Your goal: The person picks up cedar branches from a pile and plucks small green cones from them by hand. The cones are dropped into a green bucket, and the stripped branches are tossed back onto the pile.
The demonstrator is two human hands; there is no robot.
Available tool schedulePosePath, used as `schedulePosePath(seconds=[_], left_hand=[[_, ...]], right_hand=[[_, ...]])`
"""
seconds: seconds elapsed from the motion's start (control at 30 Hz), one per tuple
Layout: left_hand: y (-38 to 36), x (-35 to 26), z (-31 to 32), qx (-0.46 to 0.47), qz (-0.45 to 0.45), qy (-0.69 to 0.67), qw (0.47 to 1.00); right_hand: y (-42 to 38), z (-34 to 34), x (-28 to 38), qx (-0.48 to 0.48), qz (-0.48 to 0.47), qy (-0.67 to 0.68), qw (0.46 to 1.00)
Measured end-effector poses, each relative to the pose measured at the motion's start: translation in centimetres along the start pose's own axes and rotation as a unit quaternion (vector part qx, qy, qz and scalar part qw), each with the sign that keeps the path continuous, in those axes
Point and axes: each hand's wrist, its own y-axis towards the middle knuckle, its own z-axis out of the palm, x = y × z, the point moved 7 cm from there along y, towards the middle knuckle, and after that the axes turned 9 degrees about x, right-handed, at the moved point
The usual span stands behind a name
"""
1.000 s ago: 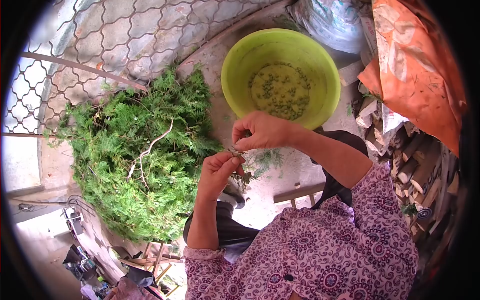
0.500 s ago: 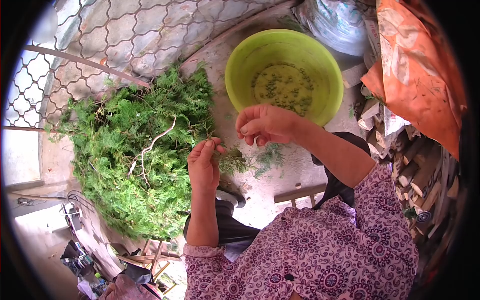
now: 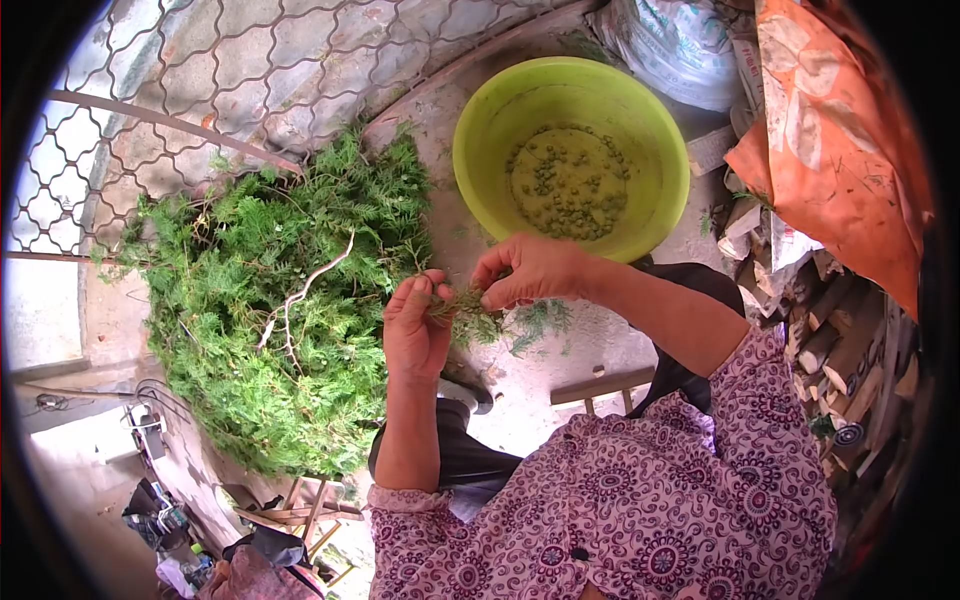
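My left hand [image 3: 414,325] pinches a small green conifer sprig [image 3: 468,312] between thumb and fingers. Over the sprig's right side, my right hand [image 3: 535,272] has its thumb and fingertips closed; whether they grip a leaf or something small on it is hidden. Just beyond the right hand stands a yellow-green plastic basin [image 3: 470,190], with several small round green cones [image 3: 570,180] scattered on its bottom. A large heap of leafy conifer branches [image 3: 250,350] lies left of my left hand, a bare pale twig [image 3: 300,295] on top.
Loose sprigs [image 3: 540,318] lie on the concrete floor below the basin. A metal lattice [image 3: 240,80] runs behind the heap. Stacked firewood [image 3: 840,350], an orange sack [image 3: 840,130] and a white sack [image 3: 670,50] line the right side. A wooden stool part [image 3: 600,388] shows near my legs.
My right hand has come down from near the basin's rim to the sprig, its fingers now closed there. My left hand keeps hold of the sprig, shifted slightly right.
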Motion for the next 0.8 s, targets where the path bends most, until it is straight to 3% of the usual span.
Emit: schedulePosePath(seconds=[0.1,0.17,0.37,0.7,0.8], left_hand=[[-0.2,0.2,1.1,0.017,-0.02,-0.002,1.0],[-0.4,0.2,2.7,0.042,-0.061,0.042,0.996],[-0.3,2.2,1.4,0.093,-0.149,0.092,0.98],[-0.4,2.4,1.8,0.091,-0.165,0.162,0.969],[-0.4,2.4,2.0,0.097,-0.149,0.204,0.963]], right_hand=[[-0.1,-0.4,0.2,-0.027,-0.017,-0.003,0.999],[-0.6,-0.8,1.4,-0.062,-0.064,-0.091,0.992],[-1.2,-0.7,2.2,-0.066,-0.075,-0.186,0.977],[-1.2,-0.5,1.7,-0.032,-0.058,-0.112,0.992],[-1.1,-0.7,1.5,-0.068,-0.08,-0.195,0.975]])
